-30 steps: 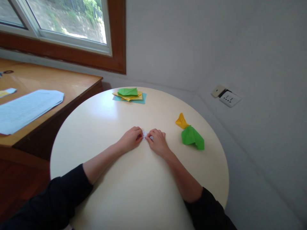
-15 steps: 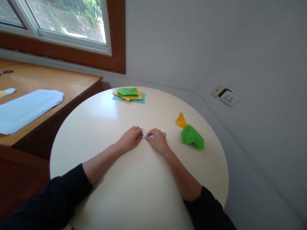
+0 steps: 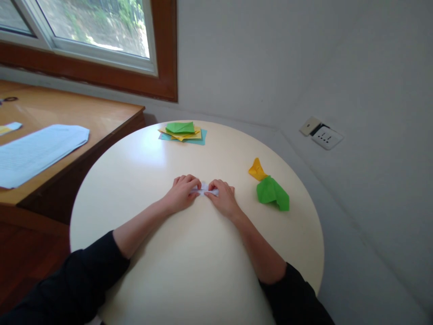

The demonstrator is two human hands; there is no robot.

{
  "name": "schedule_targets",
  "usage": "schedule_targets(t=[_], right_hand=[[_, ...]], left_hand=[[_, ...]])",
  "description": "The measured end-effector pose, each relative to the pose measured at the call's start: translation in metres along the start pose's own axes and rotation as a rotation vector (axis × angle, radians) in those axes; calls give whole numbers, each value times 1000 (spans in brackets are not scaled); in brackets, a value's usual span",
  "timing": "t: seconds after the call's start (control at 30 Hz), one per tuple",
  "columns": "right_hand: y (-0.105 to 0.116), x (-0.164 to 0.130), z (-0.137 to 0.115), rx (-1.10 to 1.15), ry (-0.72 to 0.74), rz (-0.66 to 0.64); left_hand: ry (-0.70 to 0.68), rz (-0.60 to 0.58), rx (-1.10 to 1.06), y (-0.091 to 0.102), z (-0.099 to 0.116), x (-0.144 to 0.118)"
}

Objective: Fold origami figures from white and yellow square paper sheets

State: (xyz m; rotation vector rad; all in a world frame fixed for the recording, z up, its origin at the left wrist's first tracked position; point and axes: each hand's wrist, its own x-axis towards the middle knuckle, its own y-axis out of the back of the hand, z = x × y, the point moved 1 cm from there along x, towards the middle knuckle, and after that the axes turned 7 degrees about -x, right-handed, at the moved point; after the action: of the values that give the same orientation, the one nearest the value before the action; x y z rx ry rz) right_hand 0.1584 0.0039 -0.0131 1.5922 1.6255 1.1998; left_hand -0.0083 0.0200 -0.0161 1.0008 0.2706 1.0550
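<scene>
A small folded piece of pale white paper (image 3: 203,189) lies at the middle of the round table, partly covered by my fingers. My left hand (image 3: 183,193) pinches its left end between thumb and fingertips. On the other end, my right hand (image 3: 222,197) grips the paper with thumb and curled fingers. The strip of paper between the two hands shows a fold. To the right of my right hand rest a green folded paper (image 3: 272,194) and a yellow folded paper (image 3: 257,170), touching each other.
A stack of green, yellow and blue papers (image 3: 181,133) sits at the far edge of the round white table (image 3: 189,271). On the left, a wooden desk (image 3: 111,116) bears white sheets (image 3: 43,153) and scissors (image 3: 10,99). Wall sockets (image 3: 326,137) are at right.
My left hand has slid slightly left along the paper, so more of it shows between my hands. My right hand keeps its hold in nearly the same place.
</scene>
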Motion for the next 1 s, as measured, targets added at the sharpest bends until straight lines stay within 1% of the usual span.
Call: schedule_targets(t=[0.23, 0.3, 0.4, 0.43, 0.53, 0.63, 0.77, 0.9, 1.0], right_hand=[[-1, 0, 0, 4, -11, 7], [-2, 0, 0, 8, -5, 21], [-3, 0, 1, 7, 5, 33], [-3, 0, 1, 3, 7, 36], [-5, -1, 0, -23, 17, 42], [-6, -2, 1, -51, 27, 71], [-8, -3, 1, -62, 60, 148], [-7, -6, -1, -58, 130, 106], [-4, -9, -5, -68, 156, 71]], left_hand=[[31, -11, 8, 5, -4, 0], [13, 21, 18, 7, -1, 0], [-48, 80, 14, 9, 11, -2], [-66, 71, 8, 8, 16, -3], [-106, -13, 20, 0, 29, -8], [-134, -43, 53, -7, 35, -11], [-125, -26, 73, -8, 32, -10], [-75, 38, 130, -4, 25, -8], [-21, 95, 159, -4, 18, -7]])
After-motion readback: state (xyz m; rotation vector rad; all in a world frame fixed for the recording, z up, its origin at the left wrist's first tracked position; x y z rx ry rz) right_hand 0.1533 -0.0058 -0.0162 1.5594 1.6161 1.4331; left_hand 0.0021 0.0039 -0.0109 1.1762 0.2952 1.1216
